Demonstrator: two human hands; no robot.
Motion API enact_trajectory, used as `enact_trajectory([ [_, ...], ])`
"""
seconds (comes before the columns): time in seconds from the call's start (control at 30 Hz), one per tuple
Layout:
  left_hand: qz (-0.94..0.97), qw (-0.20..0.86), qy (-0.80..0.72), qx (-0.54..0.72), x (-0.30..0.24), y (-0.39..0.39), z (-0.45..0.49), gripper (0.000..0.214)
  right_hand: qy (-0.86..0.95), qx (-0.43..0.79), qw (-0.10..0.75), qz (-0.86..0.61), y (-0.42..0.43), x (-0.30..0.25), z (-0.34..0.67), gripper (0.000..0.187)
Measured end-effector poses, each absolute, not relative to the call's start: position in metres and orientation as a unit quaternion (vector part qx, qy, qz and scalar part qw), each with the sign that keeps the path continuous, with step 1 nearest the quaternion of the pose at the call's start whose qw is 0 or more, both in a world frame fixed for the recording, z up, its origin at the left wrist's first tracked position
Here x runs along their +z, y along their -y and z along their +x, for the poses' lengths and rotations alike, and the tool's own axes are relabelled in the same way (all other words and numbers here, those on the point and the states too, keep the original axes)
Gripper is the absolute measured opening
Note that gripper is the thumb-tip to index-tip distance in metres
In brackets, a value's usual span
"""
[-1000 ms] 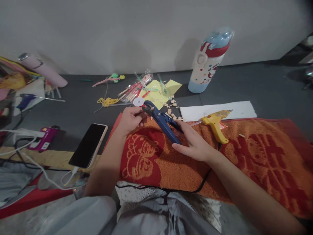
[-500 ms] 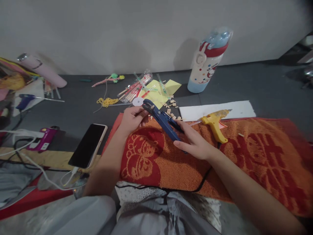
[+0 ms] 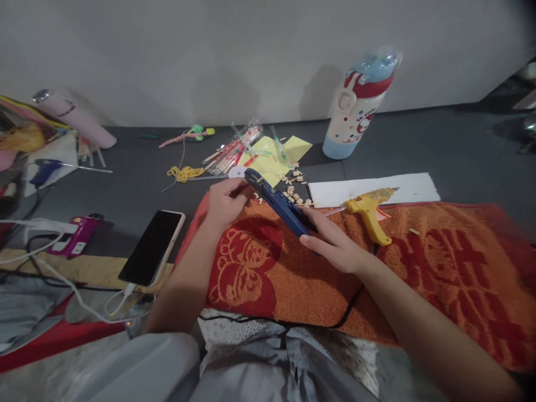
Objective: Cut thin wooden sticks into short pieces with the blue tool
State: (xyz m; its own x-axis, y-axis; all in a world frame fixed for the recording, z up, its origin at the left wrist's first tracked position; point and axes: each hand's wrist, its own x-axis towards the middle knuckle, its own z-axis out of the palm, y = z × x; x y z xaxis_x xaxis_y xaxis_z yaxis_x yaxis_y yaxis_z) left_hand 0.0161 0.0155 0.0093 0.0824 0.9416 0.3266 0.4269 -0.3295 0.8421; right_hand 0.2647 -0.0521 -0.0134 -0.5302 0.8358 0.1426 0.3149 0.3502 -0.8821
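My right hand (image 3: 335, 240) is wrapped round the handles of a pair of blue hand shears (image 3: 278, 204), whose handles lie close together. The shears slant up and left over an orange and red towel (image 3: 301, 285). Beside their dark head, my left hand (image 3: 228, 202) has its fingers pinched together. Whatever sits between those fingertips is too small and hidden to make out. Several short cut wooden pieces (image 3: 292, 195) lie scattered behind the shears. A white paper disc (image 3: 237, 172) lies just beyond my left hand.
To the right, a yellow glue gun (image 3: 368, 209) rests across a white board (image 3: 412, 188) and the towel. A tall bottle (image 3: 354, 117) stands at the back. Yellow paper (image 3: 268, 167) and wrapped sticks (image 3: 234, 151) lie behind. A phone (image 3: 151, 247) on a charging cable lies left.
My right hand has squeezed the handles of the shears closer together. My left hand stays pinched by the head, and the view has shifted slightly.
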Motion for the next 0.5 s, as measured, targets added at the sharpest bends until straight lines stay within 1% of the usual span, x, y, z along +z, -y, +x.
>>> enact_trajectory([
  [0.5, 0.663, 0.313, -0.488, 0.473, 0.0056, -0.0161, 0.0183, 0.012, 0.756, 0.428, 0.299, -0.394, 0.0520, -0.0181, 0.2647, 0.063],
])
